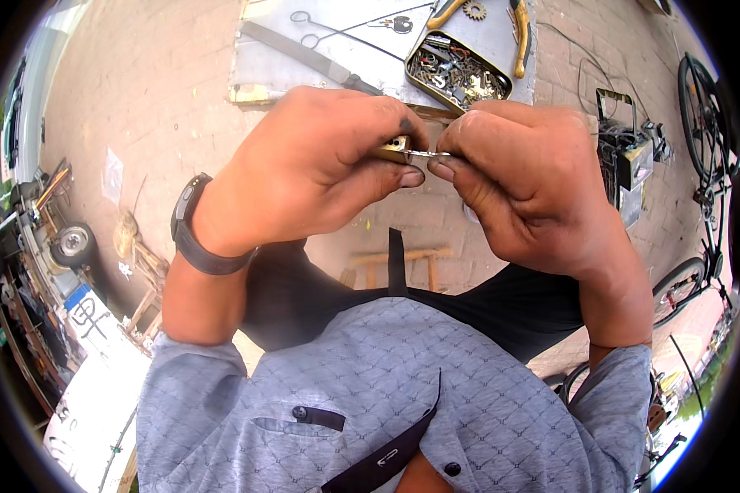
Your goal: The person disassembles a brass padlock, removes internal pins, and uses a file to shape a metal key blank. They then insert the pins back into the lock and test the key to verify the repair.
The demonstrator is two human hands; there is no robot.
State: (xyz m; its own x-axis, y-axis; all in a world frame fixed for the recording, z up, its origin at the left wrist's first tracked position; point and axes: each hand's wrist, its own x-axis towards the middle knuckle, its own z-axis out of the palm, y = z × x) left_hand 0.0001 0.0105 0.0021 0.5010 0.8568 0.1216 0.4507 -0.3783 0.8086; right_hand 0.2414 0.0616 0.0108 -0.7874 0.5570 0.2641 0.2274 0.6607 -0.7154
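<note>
My left hand (312,164) is closed around a small brass-coloured piece (395,148), mostly hidden by the fingers. My right hand (526,177) pinches a thin silver metal piece (426,154) that reaches across to the brass piece. Both hands meet in the middle of the view, above my grey patterned shirt. A dark watch band (191,234) circles my left wrist.
A grey work board (263,70) lies on the brick paving ahead, carrying an open tin of small metal parts (456,70), a long flat blade (304,53), scissors, a gear and orange-handled pliers (521,37). Bicycle wheels (703,115) stand at right, a cart wheel (74,242) at left.
</note>
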